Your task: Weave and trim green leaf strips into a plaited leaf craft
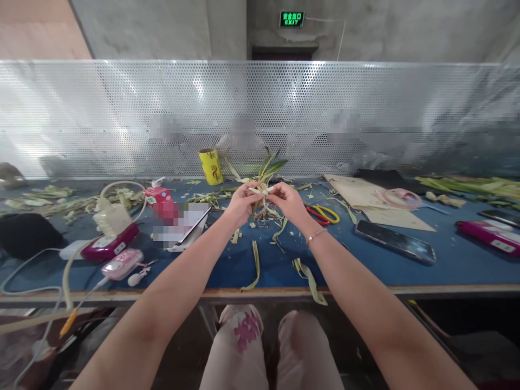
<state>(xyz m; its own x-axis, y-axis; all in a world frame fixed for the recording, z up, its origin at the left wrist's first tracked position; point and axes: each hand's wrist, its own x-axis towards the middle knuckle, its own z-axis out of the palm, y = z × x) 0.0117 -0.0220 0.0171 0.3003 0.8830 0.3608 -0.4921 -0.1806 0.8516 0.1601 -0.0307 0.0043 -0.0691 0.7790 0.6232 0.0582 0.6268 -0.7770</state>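
Observation:
My left hand [240, 203] and my right hand [287, 199] meet above the middle of the blue table [406, 271]. Both pinch a small woven piece of pale palm-leaf strips [262, 189] between their fingertips. Long green leaf ends [271, 165] stick up and away from the piece. Cut leaf strips [255, 260] lie on the table under my hands, some hanging over the front edge. A thin bracelet circles my right wrist.
Red and yellow scissors [325, 214] lie right of my hands, a black phone [396, 242] farther right. A yellow roll [211, 166], a red carton [157, 196], pink devices [109, 245] with cables sit left. A perforated metal screen [365, 108] backs the table.

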